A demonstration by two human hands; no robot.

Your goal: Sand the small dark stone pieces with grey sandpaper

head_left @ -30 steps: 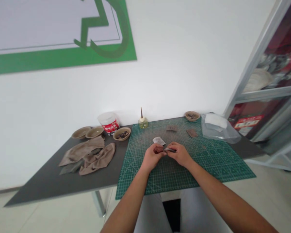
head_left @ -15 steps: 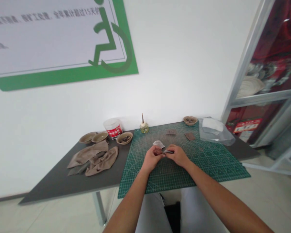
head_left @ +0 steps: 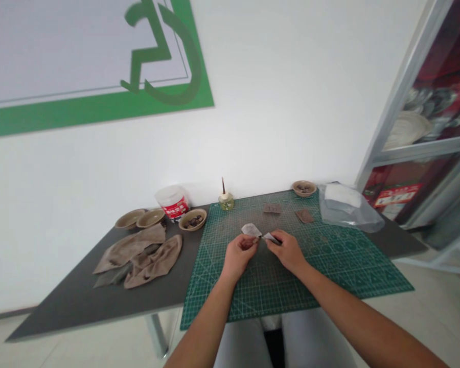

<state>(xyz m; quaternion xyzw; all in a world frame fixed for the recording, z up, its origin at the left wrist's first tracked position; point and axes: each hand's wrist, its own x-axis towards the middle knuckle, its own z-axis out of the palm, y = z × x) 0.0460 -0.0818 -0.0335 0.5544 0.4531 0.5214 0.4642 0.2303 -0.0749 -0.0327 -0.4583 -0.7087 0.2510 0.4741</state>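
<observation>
Head view: right hand (head_left: pixel 287 250) fingers pinched on small metal piece (head_left: pixel 271 238); left hand (head_left: pixel 238 257) fingers curled, hold unclear; white paper scrap (head_left: pixel 251 230) at its 12 o'clock, above green cutting mat (head_left: pixel 341 273). Keep pinch tight, steady.

Paper scrap (head_left: pixel 251 230) matt; rags (head_left: pixel 153 263) rough cloth; cutting mat (head_left: pixel 329 271) matt plastic.

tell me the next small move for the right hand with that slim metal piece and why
Probably ease the slim metal piece in the right hand a little left, toward the small dark piece pinched in the left hand. Its tip already points that way, and only a small gap separates them above the green cutting mat.
</observation>
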